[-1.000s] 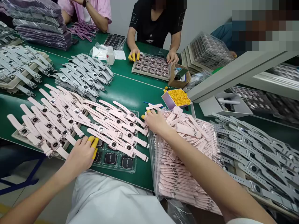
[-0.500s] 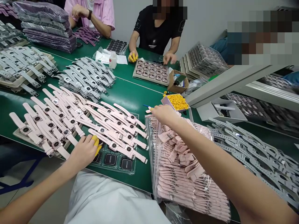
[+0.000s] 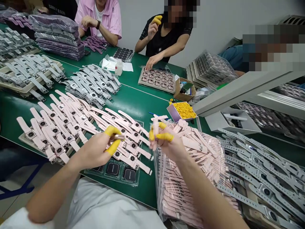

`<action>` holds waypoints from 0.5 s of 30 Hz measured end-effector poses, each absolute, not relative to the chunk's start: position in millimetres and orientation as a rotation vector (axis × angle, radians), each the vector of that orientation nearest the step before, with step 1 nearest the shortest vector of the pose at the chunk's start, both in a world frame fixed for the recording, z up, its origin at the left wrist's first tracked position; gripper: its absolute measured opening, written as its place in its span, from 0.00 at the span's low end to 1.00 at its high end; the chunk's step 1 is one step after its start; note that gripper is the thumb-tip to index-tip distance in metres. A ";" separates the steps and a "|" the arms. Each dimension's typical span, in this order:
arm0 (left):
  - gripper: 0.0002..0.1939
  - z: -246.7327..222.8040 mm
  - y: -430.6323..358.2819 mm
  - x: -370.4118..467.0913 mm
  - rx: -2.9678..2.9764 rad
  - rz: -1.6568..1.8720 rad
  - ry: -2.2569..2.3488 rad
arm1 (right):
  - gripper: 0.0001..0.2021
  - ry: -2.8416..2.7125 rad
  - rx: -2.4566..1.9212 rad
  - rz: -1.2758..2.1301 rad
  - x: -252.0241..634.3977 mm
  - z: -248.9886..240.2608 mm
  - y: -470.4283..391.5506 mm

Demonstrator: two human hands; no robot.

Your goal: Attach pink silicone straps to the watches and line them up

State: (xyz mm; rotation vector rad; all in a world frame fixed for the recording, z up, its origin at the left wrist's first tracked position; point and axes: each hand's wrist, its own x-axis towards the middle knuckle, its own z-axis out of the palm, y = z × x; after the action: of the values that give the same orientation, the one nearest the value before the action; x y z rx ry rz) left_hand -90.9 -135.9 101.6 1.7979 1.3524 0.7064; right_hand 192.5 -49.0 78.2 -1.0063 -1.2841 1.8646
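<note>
My left hand, with yellow finger covers, grips a watch case above the tray of black watch faces. Facing it, my right hand pinches a pink strap piece, slightly blurred. Between and behind the hands, pink-strapped watches lie in overlapping rows, with more pink watches on a tray at the left. Under my right forearm is a plastic bag of pink straps, with loose strap pieces on top.
A box of yellow finger covers stands beyond the bag. Grey-strapped watches lie at the right, others at the back left. Across the green table, a person's hand touches a tray of watch cases.
My left hand has risen from the tray with a watch case. My right hand has come back from the bag's far end with a strap piece. The person opposite has raised one hand.
</note>
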 end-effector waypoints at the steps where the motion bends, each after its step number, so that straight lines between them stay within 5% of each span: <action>1: 0.09 101.8 -122.6 -76.7 1.754 0.803 1.306 | 0.16 -1.213 -0.949 1.934 183.8 72.0 -55.7; 7: 0.08 43.1 -58.8 -14.6 1.578 1.159 1.158 | 0.20 -1.081 -0.959 1.874 168.1 41.6 -70.5; 15: 0.24 38.5 -65.5 -13.8 1.849 0.823 1.021 | 0.10 -1.060 -0.860 2.049 166.1 31.9 -76.3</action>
State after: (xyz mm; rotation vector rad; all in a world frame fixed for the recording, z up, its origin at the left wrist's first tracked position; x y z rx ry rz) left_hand -13.8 -65.5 38.5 1.8489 1.0214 0.8235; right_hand 166.1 -76.3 31.9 -0.8604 -1.0597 2.0491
